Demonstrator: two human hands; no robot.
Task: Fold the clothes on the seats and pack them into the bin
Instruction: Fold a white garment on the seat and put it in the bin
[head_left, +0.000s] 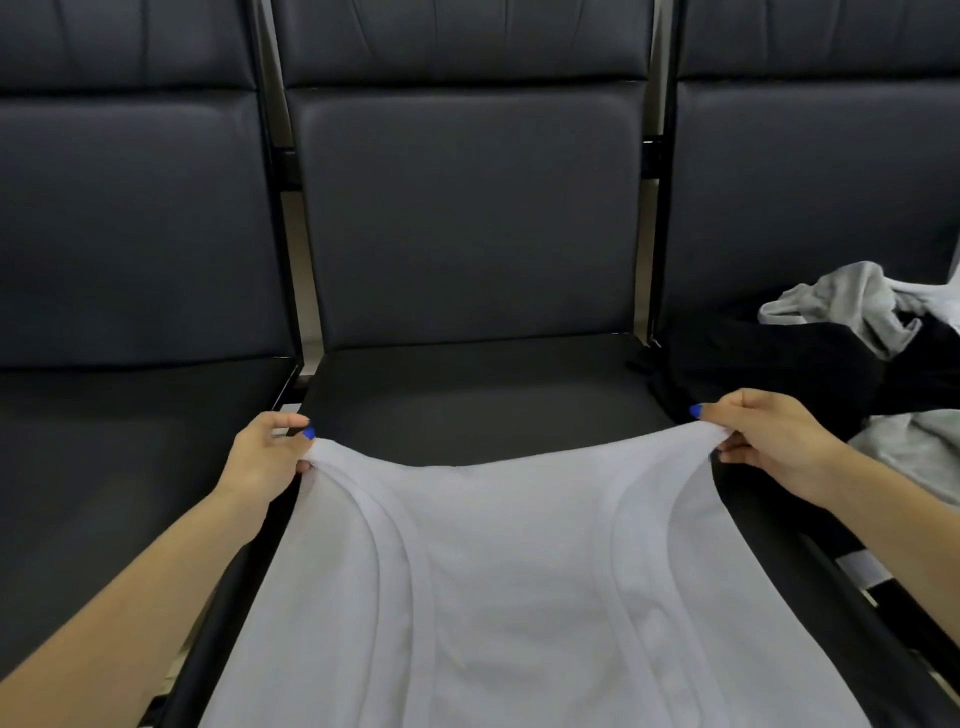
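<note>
Head view, single frame. White garment (519, 571), ribbed bands visible along curved openings, is spread over the front of the middle seat (467, 384) and runs off the lower edge of the frame toward the person. Left hand (270, 457) pinches the garment's far left corner, thumb on top and fingers curled beneath the fabric; blue nail polish seen on the thumb. Right hand (763, 441) pinches the far right corner the same way, fingers curled under the cloth. The edge between the two hands sags in a shallow curve above the seat cushion; whether this edge touches the cushion cannot be told. Both forearms are bare and enter from the lower corners. Pile of unfolded clothes (857, 343), grey and black pieces mixed, lies on the right seat (779, 208), just beside the right hand, apart from the white garment. Left seat (130, 415) is dark and padded, like the others. No bin in this view.
</note>
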